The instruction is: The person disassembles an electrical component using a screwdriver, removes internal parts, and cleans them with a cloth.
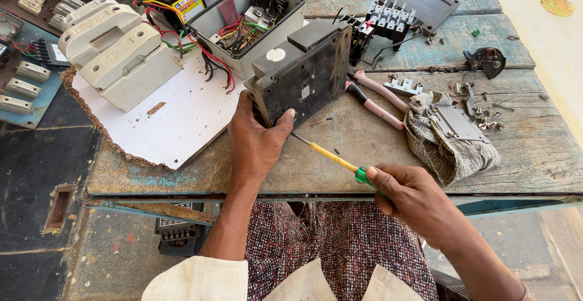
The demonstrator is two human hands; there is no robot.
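Taking the dark grey, scuffed plastic switch housing (302, 73) as the landmark, the account runs from left to right across the worn blue-painted wooden bench (534, 149).

Far to its left, at the bench's edge, stand three cream-coloured moulded fuse carriers (115, 52) stacked side by side on a white sheet of board with a ragged brown edge (176, 125); the sheet seems to serve as a clean pad that keeps parts off the rough wood. Just behind and left of the housing sits an open grey plastic box full of red, black and green wires (252, 19), its mouth up so the wiring can be reached.

The housing itself stands tipped on its edge, near the front middle of the bench. The left hand (255, 140) clamps its lower left corner, fingers behind and thumb pressed on the front face, apparently to steady it against the push of the tool.

Just right of the housing's lower edge, a slim screwdriver with a yellow shaft sleeve and green handle (333, 158) slants up to it, tip at the housing's base. The right hand (413, 195) is closed round the green handle, forefinger laid along it for control.

Further right lie pink-handled pliers (379, 98) and a crumpled grey-beige cloth (446, 143) carrying a small metal plate, with loose screws beside it, likely kept there so they do not roll away.
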